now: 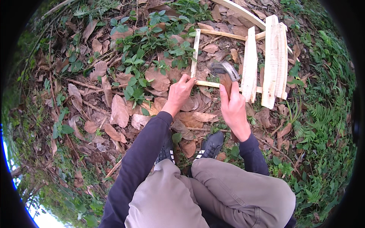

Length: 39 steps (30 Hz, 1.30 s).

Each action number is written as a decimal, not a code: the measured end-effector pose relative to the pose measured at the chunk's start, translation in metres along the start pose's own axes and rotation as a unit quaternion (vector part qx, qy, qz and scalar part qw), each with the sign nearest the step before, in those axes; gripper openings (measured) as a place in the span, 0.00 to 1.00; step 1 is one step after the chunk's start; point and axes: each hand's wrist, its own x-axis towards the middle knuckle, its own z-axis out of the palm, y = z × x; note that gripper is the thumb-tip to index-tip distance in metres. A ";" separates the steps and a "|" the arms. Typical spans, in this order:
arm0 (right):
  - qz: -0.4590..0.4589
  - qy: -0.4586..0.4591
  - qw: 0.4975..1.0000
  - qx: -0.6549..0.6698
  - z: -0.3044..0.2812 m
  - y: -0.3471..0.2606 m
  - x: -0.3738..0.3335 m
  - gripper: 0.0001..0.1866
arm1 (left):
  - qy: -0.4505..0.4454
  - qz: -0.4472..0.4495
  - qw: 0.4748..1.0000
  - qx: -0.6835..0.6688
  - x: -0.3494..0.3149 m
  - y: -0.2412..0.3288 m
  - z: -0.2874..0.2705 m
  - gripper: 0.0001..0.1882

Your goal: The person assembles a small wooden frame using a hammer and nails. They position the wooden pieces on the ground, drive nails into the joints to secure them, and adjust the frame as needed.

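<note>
The person squats on the ground, which is covered with dry brown leaves (118, 110) and small green plants (152, 41), knees wide apart and both dark shoes (211, 146) flat, so the body is steady and close to the work.

The left hand (180, 91) is closed in a pinch at the corner of a thin wooden frame (195, 53), where the upright strip meets the lower strip. I think the fingers press there to keep the joint from moving. What exactly is between the fingertips is too small to tell.

The right hand (232, 104) is wrapped around the wooden handle of a hammer (225, 72). The grip is high, near the metal head, which probably gives short and controlled hits. The head hangs just above the lower strip, a little to the right of the left hand.

Several pale flat slats (272, 57) already lie across the right end of the frame, side by side.
</note>
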 end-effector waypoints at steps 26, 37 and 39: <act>0.108 0.008 0.992 -0.057 0.066 0.114 0.020 0.26 | -0.315 -0.283 0.749 -0.509 -0.025 0.048 -0.171 0.26; 0.120 0.026 0.991 -0.059 0.074 0.126 0.014 0.30 | -0.119 0.064 0.981 -0.143 -0.017 0.061 -0.039 0.09; 0.102 0.019 0.993 -0.056 0.073 0.121 0.015 0.31 | -0.153 0.102 0.978 -0.101 -0.004 0.080 -0.036 0.07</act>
